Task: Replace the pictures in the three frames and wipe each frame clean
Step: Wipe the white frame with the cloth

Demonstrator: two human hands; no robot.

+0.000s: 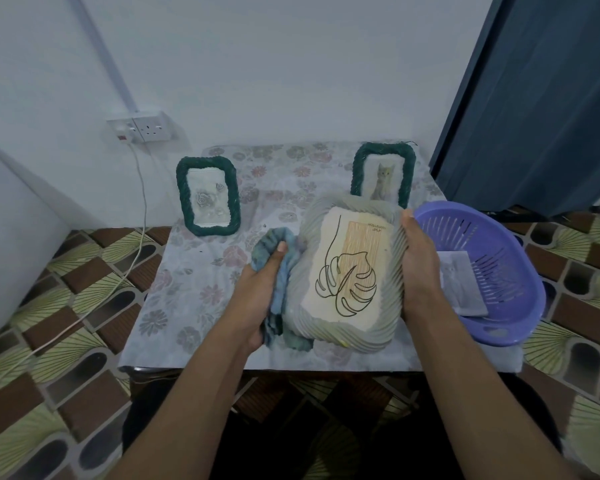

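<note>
The grey frame (378, 329), a leaf picture (347, 271) in it, is held over the table (194, 289), its right rim gripped by the right hand (418, 265). A blue cloth (274, 244) is clutched against its left rim by the left hand (260, 296). One loose picture (461, 289) is contained in the purple basket (492, 244) alongside.

Two green frames (182, 199) (408, 174), one grey frame (385, 327) (three total) — one cloth (267, 244), one basket (492, 237)

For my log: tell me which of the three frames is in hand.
The grey frame with the leaf drawing, held by the right hand. The green rose frame and green cat frame stand apart, untouched.
</note>
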